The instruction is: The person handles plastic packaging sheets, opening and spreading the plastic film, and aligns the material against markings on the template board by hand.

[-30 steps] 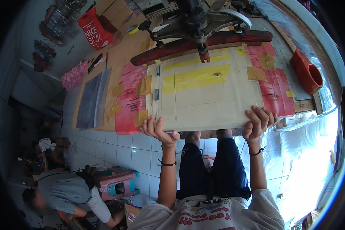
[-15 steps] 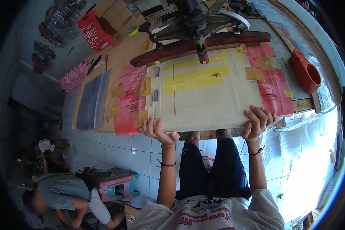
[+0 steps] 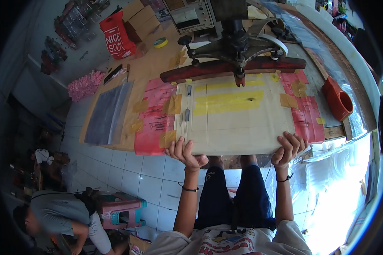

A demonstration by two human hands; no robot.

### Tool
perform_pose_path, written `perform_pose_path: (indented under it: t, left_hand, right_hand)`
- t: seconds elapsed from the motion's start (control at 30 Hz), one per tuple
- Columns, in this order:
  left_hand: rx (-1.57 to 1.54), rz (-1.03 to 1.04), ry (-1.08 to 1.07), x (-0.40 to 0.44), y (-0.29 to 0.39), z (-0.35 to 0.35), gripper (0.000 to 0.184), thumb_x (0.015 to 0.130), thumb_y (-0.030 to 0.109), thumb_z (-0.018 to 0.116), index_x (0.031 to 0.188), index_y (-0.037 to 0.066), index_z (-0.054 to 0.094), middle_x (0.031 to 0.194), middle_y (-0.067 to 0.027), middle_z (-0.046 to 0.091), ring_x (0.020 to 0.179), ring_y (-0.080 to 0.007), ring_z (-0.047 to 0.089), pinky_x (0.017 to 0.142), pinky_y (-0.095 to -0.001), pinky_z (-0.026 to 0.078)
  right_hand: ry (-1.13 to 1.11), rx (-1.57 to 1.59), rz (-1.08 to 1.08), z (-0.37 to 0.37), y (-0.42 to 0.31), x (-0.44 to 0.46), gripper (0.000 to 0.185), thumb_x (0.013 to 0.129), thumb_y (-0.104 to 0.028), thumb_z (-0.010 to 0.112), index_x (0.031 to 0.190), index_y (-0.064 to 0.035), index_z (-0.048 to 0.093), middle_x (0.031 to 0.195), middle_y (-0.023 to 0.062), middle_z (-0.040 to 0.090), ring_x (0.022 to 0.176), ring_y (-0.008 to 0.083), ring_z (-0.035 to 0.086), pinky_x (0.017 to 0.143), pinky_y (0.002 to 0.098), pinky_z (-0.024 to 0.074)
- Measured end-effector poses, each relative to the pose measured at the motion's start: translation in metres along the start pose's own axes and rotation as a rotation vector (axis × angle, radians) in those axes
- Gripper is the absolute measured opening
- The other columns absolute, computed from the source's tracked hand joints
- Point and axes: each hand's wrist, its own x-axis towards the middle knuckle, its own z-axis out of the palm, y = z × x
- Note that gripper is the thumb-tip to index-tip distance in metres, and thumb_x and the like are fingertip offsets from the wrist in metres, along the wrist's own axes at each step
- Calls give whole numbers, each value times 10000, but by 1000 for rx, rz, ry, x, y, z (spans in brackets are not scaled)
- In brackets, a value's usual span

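Note:
A flat cream board [image 3: 242, 131] with strips of yellow tape lies on the worktable. Pink-red sheets [image 3: 154, 117] are fixed along its sides with brown tape. At the board's front left corner, my left hand [image 3: 186, 154] grips the edge, fingertips on top and thumb pointing right. My right hand [image 3: 290, 148] holds the front right corner the same way, fingers bent over the top. Across the far part of the board stands a black press head [image 3: 238, 51] with a long dark red bar [image 3: 268, 63] beneath it.
A grey plastic sheet [image 3: 107, 114] and a phone [image 3: 113, 74] lie at the left. Behind are a red bag [image 3: 117, 38], a tape roll [image 3: 160, 42] and a control box [image 3: 189, 17]. An orange-red holder [image 3: 338, 100] sits right. Another person [image 3: 64, 216] bends beside a stool [image 3: 121, 210].
The whole view has shifted, so the table and press appear lower and slightly further right. Both hands stay on the board's front edge.

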Motion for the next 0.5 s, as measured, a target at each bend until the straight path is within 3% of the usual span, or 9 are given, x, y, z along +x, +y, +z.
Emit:
perform_pose_path:
  t: [0.33, 0.5]
  left_hand:
    - [-24, -18, 144, -2, -1, 14, 509, 956, 564, 344, 1131, 165, 606, 1292, -100, 566, 1304, -304, 420, 1195, -517, 116]
    - [-43, -26, 115, 1, 0, 11, 506, 950, 557, 375, 1163, 167, 617, 1307, -106, 565, 1307, -302, 421, 1198, -507, 118]
  right_hand:
    - [59, -6, -54, 7, 0, 4, 323, 988, -319, 350, 1003, -165, 634, 1098, 57, 627, 1092, 273, 485, 1042, 474, 301]
    - [-71, -8, -10, -7, -5, 8, 331, 993, -315, 375, 1034, -126, 643, 1148, 78, 625, 1138, 296, 480, 1051, 487, 301]
